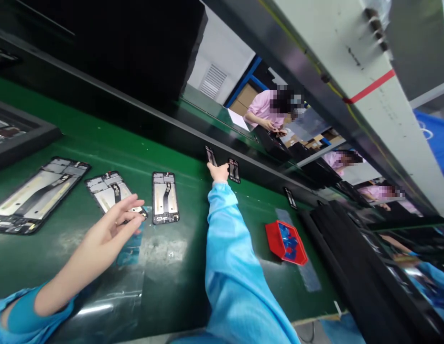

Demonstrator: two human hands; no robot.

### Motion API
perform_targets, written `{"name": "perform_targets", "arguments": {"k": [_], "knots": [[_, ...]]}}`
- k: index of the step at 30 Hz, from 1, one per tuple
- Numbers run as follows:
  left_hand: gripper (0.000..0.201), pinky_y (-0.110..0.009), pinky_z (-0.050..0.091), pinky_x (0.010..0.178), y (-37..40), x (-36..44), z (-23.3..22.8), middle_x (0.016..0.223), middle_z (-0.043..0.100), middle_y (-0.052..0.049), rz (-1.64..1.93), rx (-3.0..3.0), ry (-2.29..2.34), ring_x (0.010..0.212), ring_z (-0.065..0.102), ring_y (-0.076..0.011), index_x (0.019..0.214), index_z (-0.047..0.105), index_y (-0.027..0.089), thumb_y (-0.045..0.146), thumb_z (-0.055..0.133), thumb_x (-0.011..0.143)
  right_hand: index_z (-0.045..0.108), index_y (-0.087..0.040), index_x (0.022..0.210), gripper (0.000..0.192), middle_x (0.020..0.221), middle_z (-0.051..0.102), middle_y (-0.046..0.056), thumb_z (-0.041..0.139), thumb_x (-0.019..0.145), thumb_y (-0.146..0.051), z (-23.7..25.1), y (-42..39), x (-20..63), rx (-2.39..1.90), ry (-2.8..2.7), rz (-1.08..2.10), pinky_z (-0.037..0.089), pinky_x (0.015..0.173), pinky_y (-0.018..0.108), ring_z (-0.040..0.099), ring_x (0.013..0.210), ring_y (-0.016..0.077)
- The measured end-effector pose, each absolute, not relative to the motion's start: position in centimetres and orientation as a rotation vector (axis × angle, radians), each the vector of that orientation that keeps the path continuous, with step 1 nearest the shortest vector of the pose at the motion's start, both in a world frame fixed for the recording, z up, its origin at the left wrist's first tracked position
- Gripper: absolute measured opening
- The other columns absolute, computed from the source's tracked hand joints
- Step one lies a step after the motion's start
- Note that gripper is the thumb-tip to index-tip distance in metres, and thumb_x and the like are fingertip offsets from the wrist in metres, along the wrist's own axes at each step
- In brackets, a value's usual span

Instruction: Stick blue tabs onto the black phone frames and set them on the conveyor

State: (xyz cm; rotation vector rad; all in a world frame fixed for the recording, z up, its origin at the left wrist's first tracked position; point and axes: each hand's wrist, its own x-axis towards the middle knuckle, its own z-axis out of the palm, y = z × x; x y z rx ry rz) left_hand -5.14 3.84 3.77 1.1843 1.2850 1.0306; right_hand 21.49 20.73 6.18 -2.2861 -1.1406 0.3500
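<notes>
My left hand (116, 227), palm down with its fingers loosely spread and empty, hovers over the lower end of a phone frame (106, 187) with a black ribbon cable. To its right a second phone frame (165, 197) lies flat; to its left is a larger-looking one (40, 196). My right hand (219, 172) reaches far across the bench to the back ledge. It is between two small dark phone parts, one at its left fingertips (210, 155) and one close by its right side (234, 170). Its grip is partly hidden, so whether it holds either cannot be told.
A red bin (286, 242) with blue pieces stands on the green bench (193, 267) at right. Another phone part (290, 198) is by the ledge. Black foam trays are at left (24, 131) and right (351, 267). Several co-workers in pink sit beyond the partition.
</notes>
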Motion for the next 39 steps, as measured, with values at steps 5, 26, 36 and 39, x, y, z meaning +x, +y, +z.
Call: {"name": "perform_targets", "arguments": {"k": [5, 26, 36, 39], "knots": [[0.071, -0.040, 0.046, 0.101, 3.6, -3.9, 5.6, 0.147, 0.042, -0.010, 1.107, 0.801, 1.079, 0.123, 0.051, -0.0277, 0.142, 0.036, 0.026, 0.049, 0.061, 0.080, 0.022, -0.014, 0.144, 0.096, 0.127, 0.053, 0.013, 0.073, 0.066, -0.038, 6.1, 5.1, 17.1, -1.748, -1.567, 0.381, 0.041, 0.101, 0.036, 0.052, 0.114, 0.0243], [0.068, -0.038, 0.044, 0.104, 0.1, -2.9, 2.4, 0.140, 0.051, -0.009, 0.700, 1.296, 0.887, 0.122, 0.054, -0.0261, 0.141, 0.041, 0.015, 0.041, 0.057, 0.081, 0.062, -0.020, 0.065, 0.018, 0.122, 0.058, 0.010, 0.062, 0.080, -0.029, 3.5, -3.8, 12.7, -1.584, -1.428, 0.758, 0.035, 0.102, 0.043, 0.045, 0.126, 0.0230], [0.066, -0.036, 0.048, 0.098, 0.0, -3.0, 2.3, 0.135, 0.056, -0.009, 0.669, 1.347, 0.943, 0.118, 0.057, -0.0251, 0.140, 0.041, 0.012, 0.038, 0.053, 0.081, 0.062, -0.020, 0.060, 0.020, 0.111, 0.062, 0.008, 0.064, 0.079, -0.027, 3.6, -3.1, 13.0, -1.572, -1.449, 0.755, 0.037, 0.098, 0.042, 0.050, 0.116, 0.0224], [0.066, -0.038, 0.050, 0.095, 0.0, -3.1, 2.2, 0.129, 0.061, -0.010, 0.646, 1.365, 0.968, 0.115, 0.059, -0.0261, 0.141, 0.040, 0.012, 0.039, 0.051, 0.082, 0.062, -0.020, 0.061, 0.019, 0.109, 0.062, 0.008, 0.064, 0.079, -0.026, 3.5, -3.1, 13.0, -1.567, -1.452, 0.754, 0.037, 0.098, 0.042, 0.051, 0.114, 0.0220]]}}
